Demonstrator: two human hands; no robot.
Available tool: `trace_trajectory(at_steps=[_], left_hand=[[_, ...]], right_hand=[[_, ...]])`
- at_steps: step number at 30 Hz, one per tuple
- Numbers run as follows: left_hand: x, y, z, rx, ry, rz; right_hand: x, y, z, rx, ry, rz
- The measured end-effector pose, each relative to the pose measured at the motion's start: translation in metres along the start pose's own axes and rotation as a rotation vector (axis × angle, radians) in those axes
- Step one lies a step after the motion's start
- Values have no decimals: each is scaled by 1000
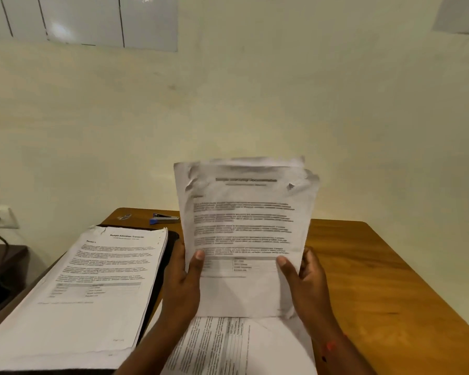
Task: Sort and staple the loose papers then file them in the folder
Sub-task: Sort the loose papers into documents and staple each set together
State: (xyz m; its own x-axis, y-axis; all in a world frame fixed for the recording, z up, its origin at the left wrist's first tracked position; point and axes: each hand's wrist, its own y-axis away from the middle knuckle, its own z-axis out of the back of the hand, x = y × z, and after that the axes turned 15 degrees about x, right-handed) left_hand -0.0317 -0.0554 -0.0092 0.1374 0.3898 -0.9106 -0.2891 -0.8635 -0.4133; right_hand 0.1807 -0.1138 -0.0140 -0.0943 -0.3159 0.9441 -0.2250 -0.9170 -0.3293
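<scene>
Head view shows a small sheaf of papers [245,228] held upright above the near edge of the desk [363,266], its lower edge down near another printed sheet [222,345] lying flat; whether the two touch I cannot tell. Both hands are closed on it: the left hand [183,280] grips the lower left edge, thumb across the front, and the right hand [307,282] grips the lower right the same way. Judging from this, the sheaf is being squared up before stapling, so the task looks to be at an early or middle stage. The sheaf's top corners are creased and dog-eared, the edges are not flush, and its print is blurred.

To the left a thicker stack [92,288] of printed pages rests on a dark folder [161,269], which shows only along the stack's right side. Whether those pages are already stapled and filed cannot be told. A blue stapler [164,219] lies untouched at the far edge of the desk, well apart from both hands.
</scene>
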Motion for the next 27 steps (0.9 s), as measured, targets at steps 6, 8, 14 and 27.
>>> trace_trajectory(at_steps=[6,8,14,27], left_hand=[[4,1,-1,-22,41,43],[7,1,-1,-39,59,58],[11,4,-2,-49,34,68],[19,3,-8,-4,61,115]], right_hand=[[1,3,0,15,-47,3],[-1,4,0,44,-51,-15],[3,6,-3,18,-55,26],[-1,8,-4,93,-77,-47]])
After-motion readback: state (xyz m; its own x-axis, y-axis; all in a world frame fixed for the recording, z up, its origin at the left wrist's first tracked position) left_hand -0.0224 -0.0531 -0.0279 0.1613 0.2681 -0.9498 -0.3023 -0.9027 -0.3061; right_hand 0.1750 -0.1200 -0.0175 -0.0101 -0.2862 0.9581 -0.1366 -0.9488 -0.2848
